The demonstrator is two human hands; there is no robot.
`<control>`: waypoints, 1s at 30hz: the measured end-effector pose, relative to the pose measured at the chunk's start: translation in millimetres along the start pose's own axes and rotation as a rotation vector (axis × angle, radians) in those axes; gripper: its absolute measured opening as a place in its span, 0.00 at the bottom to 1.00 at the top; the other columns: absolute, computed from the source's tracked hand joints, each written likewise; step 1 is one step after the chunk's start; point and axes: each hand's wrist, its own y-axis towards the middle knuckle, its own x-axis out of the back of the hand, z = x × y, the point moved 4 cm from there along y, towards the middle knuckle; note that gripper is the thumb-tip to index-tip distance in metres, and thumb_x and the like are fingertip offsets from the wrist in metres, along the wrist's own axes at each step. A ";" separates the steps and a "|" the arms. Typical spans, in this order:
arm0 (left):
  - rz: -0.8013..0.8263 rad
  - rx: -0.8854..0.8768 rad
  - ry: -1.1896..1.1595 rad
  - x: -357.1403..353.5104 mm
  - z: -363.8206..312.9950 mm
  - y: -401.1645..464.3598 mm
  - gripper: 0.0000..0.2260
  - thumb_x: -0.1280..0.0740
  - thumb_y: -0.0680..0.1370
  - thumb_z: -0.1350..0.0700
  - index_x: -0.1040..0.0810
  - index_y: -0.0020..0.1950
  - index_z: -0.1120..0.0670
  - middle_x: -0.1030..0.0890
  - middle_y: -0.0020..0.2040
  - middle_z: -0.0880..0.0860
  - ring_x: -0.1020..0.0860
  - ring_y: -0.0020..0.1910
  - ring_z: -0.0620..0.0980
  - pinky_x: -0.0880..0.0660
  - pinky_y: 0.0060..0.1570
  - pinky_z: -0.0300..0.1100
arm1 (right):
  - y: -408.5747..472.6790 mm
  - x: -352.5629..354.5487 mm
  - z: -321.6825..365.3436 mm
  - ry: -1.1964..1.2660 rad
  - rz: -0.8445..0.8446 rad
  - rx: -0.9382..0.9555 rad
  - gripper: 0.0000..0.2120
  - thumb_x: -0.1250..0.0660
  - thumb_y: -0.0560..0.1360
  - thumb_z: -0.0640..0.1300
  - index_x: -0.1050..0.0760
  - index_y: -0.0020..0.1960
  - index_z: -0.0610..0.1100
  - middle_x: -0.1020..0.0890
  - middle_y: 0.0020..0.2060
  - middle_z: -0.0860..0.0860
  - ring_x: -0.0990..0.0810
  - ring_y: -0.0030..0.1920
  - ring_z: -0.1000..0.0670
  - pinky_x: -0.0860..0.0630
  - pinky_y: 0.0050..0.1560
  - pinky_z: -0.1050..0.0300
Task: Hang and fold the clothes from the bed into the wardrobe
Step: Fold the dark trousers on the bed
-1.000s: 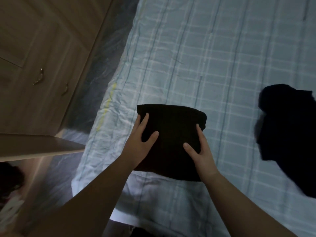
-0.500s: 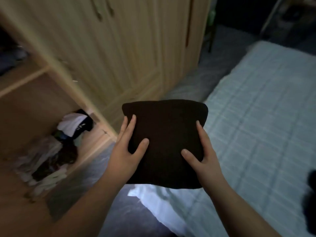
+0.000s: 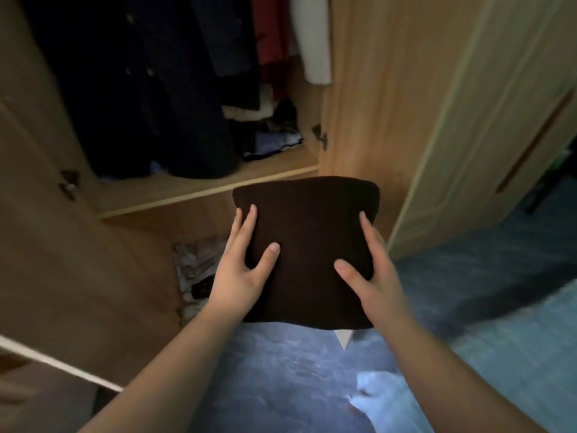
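Left hand grip: the left hand (image 3: pixel 239 273) clasps the 9 o'clock side of the folded dark garment (image 3: pixel 307 245), thumb pressed on top, fingers laid along the edge with their tips toward 12 o'clock; the rest of the hand goes under the cloth.
Right hand grip: the right hand (image 3: pixel 373 276) clasps the 3 o'clock side the same way, thumb on top pointing toward 10 o'clock, fingers running up the edge.
Garment: a thick, squarish brown-black bundle, held level in the air between both hands, in front of the open wardrobe (image 3: pixel 374 89) and just below the front edge of its shelf (image 3: pixel 199 190).
Shelf: at 11 o'clock from the garment, carrying a heap of folded clothes (image 3: pixel 268 135).
Hanging clothes: dark coats (image 3: pixel 150 89), a red piece (image 3: pixel 268 29) and a pale one (image 3: pixel 312 35) hang above the shelf at 12 o'clock.
Lower compartment: at 9 o'clock, beneath the shelf, a crumpled pile of patterned fabric (image 3: pixel 196 267).
Door: the open wardrobe door (image 3: pixel 487 120) stands at 2 o'clock.
Floor: bluish floor (image 3: pixel 281 370) at 6 o'clock.
Bed: its edge (image 3: pixel 530 339) shows at 4 o'clock.
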 end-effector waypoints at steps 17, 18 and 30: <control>-0.050 0.085 -0.011 -8.1 95.0 220.9 0.33 0.35 0.73 0.35 0.42 0.77 0.32 0.48 0.80 0.39 0.48 0.76 0.34 0.44 0.76 0.41 | 234.6 -55.4 -90.0 -0.104 0.056 -0.070 0.40 0.27 0.71 0.62 0.47 0.75 0.73 0.39 0.77 0.62 0.39 0.76 0.56 0.37 0.75 0.40; -0.053 0.099 -0.019 -11.7 99.2 237.6 0.34 0.35 0.73 0.35 0.43 0.77 0.32 0.48 0.80 0.39 0.48 0.76 0.35 0.43 0.76 0.43 | 254.7 -57.3 -96.9 -0.117 0.062 -0.067 0.40 0.28 0.70 0.64 0.47 0.75 0.74 0.40 0.77 0.62 0.40 0.77 0.56 0.38 0.76 0.40; -0.154 0.109 -0.036 -29.0 141.9 401.8 0.31 0.33 0.79 0.44 0.43 0.78 0.36 0.48 0.78 0.37 0.48 0.73 0.32 0.47 0.64 0.24 | 430.4 -89.1 -136.3 -0.120 0.047 -0.035 0.38 0.27 0.75 0.52 0.44 0.75 0.71 0.39 0.76 0.58 0.38 0.74 0.53 0.34 0.70 0.49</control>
